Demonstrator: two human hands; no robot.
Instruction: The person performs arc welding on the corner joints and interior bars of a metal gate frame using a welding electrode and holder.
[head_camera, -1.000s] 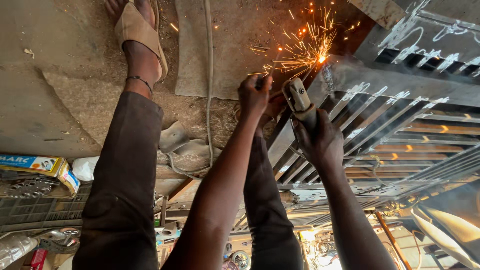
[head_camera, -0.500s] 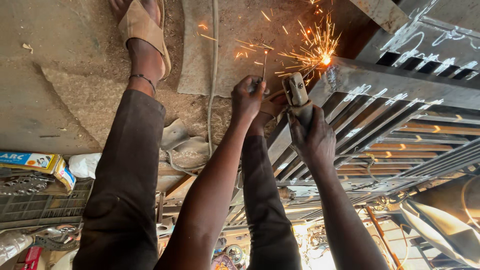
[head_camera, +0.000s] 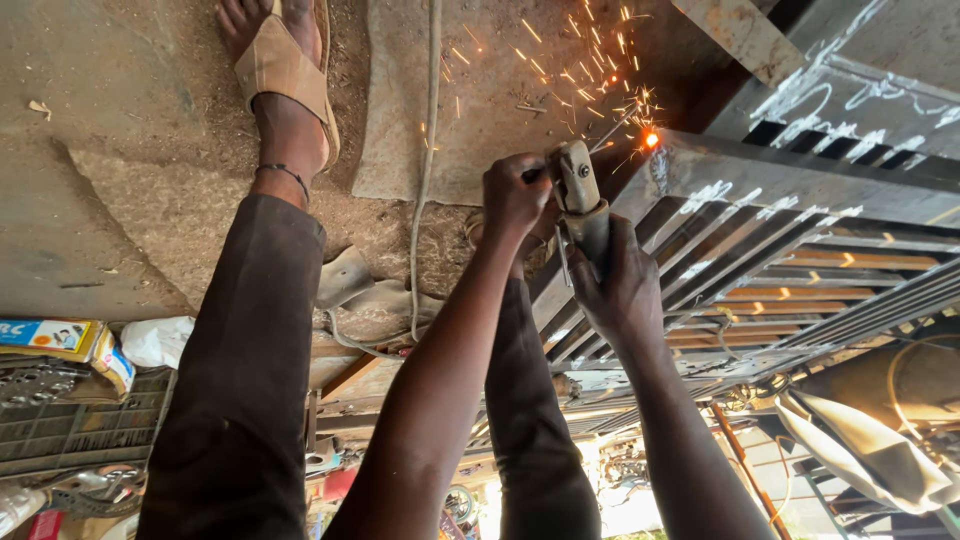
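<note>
At the edge of the grey metal gate frame (head_camera: 800, 180), one angle grinder (head_camera: 580, 205) is biting in and throwing sparks (head_camera: 600, 70). The left hand (head_camera: 515, 195) is wrapping its fingers tight on the side handle; the right hand (head_camera: 620, 290) is clamping the body. It's looking heavy, rigid and kicky, so two hands are best, well back from the disc. One cable (head_camera: 428, 150) is trailing over the floor beside one sandalled foot (head_camera: 285, 70).

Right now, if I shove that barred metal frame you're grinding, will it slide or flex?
Probably neither, easily. The metal frame is built of many steel bars and a broad rail, so it looks heavy and stiff. Both hands, left hand and right hand, press the grinder against it, sparks flying.
</note>
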